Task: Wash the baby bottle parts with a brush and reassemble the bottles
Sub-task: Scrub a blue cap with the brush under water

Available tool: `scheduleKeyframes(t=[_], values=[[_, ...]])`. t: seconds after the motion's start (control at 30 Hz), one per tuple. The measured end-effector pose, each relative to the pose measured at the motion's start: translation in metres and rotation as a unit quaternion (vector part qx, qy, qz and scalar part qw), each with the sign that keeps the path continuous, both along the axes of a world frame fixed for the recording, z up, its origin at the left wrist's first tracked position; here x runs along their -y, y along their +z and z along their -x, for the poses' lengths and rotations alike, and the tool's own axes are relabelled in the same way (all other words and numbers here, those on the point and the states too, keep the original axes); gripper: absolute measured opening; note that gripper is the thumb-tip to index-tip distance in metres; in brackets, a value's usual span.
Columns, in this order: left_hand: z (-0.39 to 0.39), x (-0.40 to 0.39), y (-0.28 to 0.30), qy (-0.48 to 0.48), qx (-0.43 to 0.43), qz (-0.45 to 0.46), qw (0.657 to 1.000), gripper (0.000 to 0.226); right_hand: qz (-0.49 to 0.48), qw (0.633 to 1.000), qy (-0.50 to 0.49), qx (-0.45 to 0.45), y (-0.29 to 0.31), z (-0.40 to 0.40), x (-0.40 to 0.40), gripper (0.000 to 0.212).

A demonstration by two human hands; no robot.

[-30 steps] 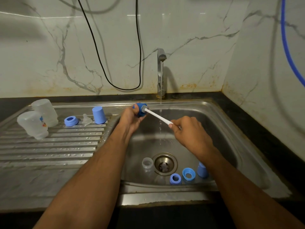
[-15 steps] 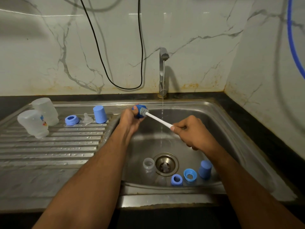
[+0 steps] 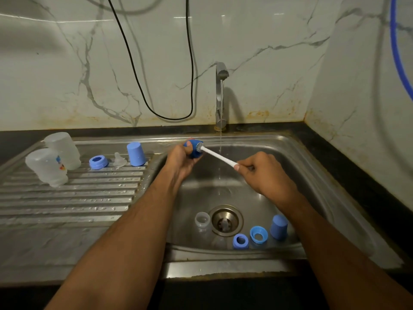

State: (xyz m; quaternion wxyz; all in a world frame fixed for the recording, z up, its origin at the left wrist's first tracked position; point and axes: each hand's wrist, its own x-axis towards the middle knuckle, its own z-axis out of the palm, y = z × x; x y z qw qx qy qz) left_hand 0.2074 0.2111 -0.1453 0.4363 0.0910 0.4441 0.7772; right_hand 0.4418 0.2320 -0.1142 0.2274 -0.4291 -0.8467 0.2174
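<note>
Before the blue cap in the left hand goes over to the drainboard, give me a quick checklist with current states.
1. Left hand grips the dark blue plastic cap: ok.
2. Right hand holds the white-handled bottle brush: ok.
3. Brush head withdrawn from the cap: not ok, the bristles are at its mouth.
4. Cap rinsed under the thin water stream from the steel tap: not ok, the stream falls beside it, to the right.
5. Inside of the cap clean: cannot tell.
6. Free ribbed space on the steel drainboard in front of the light blue upright cap: ok.
</note>
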Motion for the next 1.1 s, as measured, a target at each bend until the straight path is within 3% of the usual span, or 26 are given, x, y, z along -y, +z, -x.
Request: scheduleKeyframes(t=[0.17,0.27,0.37,0.43,0.57,0.7,0.8,0.97,1.1], values=[[-0.003,-0.003,0.0,0.006,-0.015,-0.006,1.0,0.035,0.056,0.998,0.0,0.023,-0.005,0.0,0.003,0.024],[0.007,-0.001,0.004,0.014,-0.011,-0.036,0.999,0.017,0.143,0.989,0.012,-0.016,0.002,-0.006,0.0,0.021],[0.018,0.004,-0.002,0.044,0.035,-0.039,0.998,0.014,0.176,0.981,-0.012,-0.077,0.011,-0.014,-0.006,0.019],[0.021,0.004,-0.008,0.053,0.047,-0.035,0.997,0.022,0.169,0.98,-0.016,-0.101,0.01,-0.014,-0.004,0.018],[0.009,0.0,-0.005,0.039,0.048,-0.028,0.998,0.017,0.106,0.993,0.007,-0.058,0.001,-0.001,0.005,0.023],[0.001,-0.007,-0.006,0.031,-0.033,0.01,0.999,0.024,0.033,0.999,-0.009,-0.033,-0.006,0.009,0.008,0.028],[-0.007,-0.015,-0.006,0.029,-0.083,0.049,0.995,0.025,0.033,0.999,-0.019,-0.031,-0.007,0.013,0.007,0.027],[0.019,-0.014,-0.008,0.084,-0.018,0.046,0.995,0.021,0.085,0.996,0.008,-0.024,-0.009,0.002,0.005,0.025],[0.0,-0.01,0.0,0.034,-0.058,0.051,0.996,0.023,0.052,0.998,-0.014,-0.027,-0.009,0.009,0.005,0.027]])
